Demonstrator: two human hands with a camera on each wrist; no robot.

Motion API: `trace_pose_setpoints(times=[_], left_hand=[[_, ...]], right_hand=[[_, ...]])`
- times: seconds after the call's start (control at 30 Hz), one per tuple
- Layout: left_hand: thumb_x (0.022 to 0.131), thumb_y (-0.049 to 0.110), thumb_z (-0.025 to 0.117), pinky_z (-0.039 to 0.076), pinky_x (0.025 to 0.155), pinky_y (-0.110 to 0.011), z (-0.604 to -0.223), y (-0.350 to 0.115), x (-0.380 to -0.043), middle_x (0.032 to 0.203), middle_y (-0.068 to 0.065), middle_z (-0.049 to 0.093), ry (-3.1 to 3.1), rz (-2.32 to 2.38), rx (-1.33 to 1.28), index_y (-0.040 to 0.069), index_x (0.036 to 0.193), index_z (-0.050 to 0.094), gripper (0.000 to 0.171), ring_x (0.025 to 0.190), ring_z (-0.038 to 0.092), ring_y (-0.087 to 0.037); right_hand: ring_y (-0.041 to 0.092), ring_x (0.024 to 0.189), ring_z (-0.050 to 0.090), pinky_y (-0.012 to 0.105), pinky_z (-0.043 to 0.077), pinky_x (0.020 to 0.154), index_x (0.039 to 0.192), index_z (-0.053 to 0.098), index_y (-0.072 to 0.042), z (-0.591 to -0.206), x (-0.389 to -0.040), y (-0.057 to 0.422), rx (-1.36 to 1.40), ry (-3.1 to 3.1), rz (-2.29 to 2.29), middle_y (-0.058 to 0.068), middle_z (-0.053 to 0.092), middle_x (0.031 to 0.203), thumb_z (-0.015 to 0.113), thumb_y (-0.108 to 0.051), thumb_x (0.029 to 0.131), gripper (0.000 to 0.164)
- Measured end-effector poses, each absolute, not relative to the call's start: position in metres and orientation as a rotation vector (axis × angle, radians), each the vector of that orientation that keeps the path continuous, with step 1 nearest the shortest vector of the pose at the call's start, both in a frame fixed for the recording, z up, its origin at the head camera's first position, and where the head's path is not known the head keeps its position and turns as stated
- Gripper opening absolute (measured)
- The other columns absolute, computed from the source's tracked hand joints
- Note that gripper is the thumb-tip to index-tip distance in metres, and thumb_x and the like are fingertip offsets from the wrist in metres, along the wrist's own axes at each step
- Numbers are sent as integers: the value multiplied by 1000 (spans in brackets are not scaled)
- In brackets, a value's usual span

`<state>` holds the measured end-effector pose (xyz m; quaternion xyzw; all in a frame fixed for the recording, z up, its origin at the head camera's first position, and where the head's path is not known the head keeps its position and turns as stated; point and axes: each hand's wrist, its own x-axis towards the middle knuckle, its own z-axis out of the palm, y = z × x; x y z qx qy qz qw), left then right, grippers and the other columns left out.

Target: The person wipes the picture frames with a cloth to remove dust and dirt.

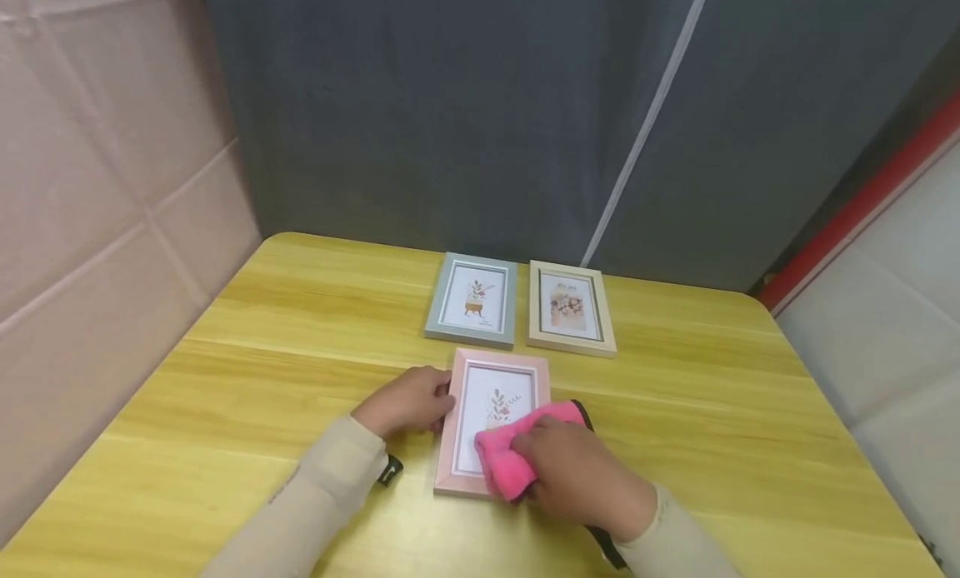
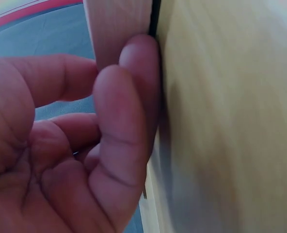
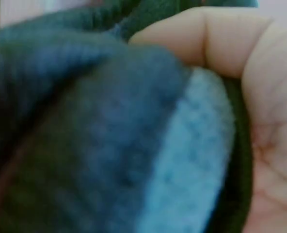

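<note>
A pink picture frame (image 1: 502,357) with a plant print lies face up on the wooden table. At its left edge, my left hand (image 1: 408,401) grips the side. In the left wrist view, the thumb and curled fingers of this hand (image 2: 117,131) pinch the frame's pink edge (image 2: 118,29), close to the tabletop. My right hand (image 1: 577,476) holds a bunched bright pink cloth (image 1: 506,457) with dark trim against the lower right of the frame, covering part of the print. Up close in the right wrist view, the cloth's folds (image 3: 109,141) look dark and blurred beside the hand (image 3: 274,107).
Behind the pink frame lie a grey-blue picture frame (image 1: 433,311) and a cream picture frame (image 1: 534,307), side by side and face up. A dark panel (image 1: 450,120) stands along the far edge of the yellow wooden table (image 1: 300,311). Pale walls flank both sides.
</note>
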<state>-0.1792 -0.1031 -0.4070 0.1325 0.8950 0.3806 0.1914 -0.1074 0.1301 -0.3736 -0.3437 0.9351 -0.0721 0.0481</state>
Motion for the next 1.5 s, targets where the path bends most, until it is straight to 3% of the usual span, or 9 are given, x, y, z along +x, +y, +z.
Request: trace_pose_setpoints(times=[0.2,0.37,0.47,0.6,0.77,0.9,1.1,1.33,1.5], left_hand=[[96,8,56,44,52,-28,-408,-104,-180,66,-4,60,2524,1061,406,8,77,58,19,57,54,-16],[96,9,57,44,54,-29,-409,-105,-180,66,-4,60,2531,1042,414,9,77,59,18,58,55,-16],[95,9,57,44,56,-29,-409,-104,-181,67,-4,59,2531,1035,418,9,78,59,17,59,56,-16],[95,10,58,44,56,-30,-410,-103,-181,67,-4,59,2531,1050,415,9,78,59,17,60,57,-15],[94,9,58,44,55,-30,-413,-103,-180,65,-2,60,2536,1064,427,10,79,61,15,58,55,-15],[93,8,58,43,55,-29,-412,-104,-180,64,-2,60,2548,1059,425,10,77,61,16,57,54,-15],[93,8,59,45,57,-30,-409,-106,-180,65,-3,58,2538,1076,416,10,78,61,16,59,55,-15],[92,7,59,44,57,-29,-409,-109,-180,66,-3,56,2536,1074,449,10,82,64,12,59,54,-14],[92,8,59,43,56,-29,-410,-109,-183,66,-2,57,2536,1060,458,11,86,66,10,59,52,-14]], right_hand=[[25,105,58,43,50,91,98,68,-12,-379,-136,125,-826,2925,-160,1,68,96,72,-7,80,19],[27,121,55,46,47,99,118,69,-12,-382,-155,126,-716,2937,-228,4,67,117,71,-10,87,31],[23,108,60,42,49,96,108,70,-14,-379,-159,129,-734,2918,-317,1,67,106,71,-7,87,22],[15,80,56,34,49,81,89,66,-19,-368,-156,134,-812,2871,-359,-8,59,82,71,-7,86,13],[7,65,49,26,44,68,76,58,-25,-357,-137,143,-956,2779,-412,-14,51,67,75,-5,81,27],[5,68,48,25,46,71,78,58,-27,-357,-111,149,-1115,2741,-403,-18,51,73,77,-7,78,27],[6,79,48,27,48,78,86,64,-25,-368,-89,146,-1149,2748,-333,-17,52,80,75,-12,84,17],[12,72,46,29,46,66,81,62,-20,-383,-108,134,-1042,2899,-247,-12,48,67,76,-9,74,20],[21,93,57,39,52,79,102,69,-13,-385,-135,125,-824,2950,-166,-2,65,85,75,-8,79,24]])
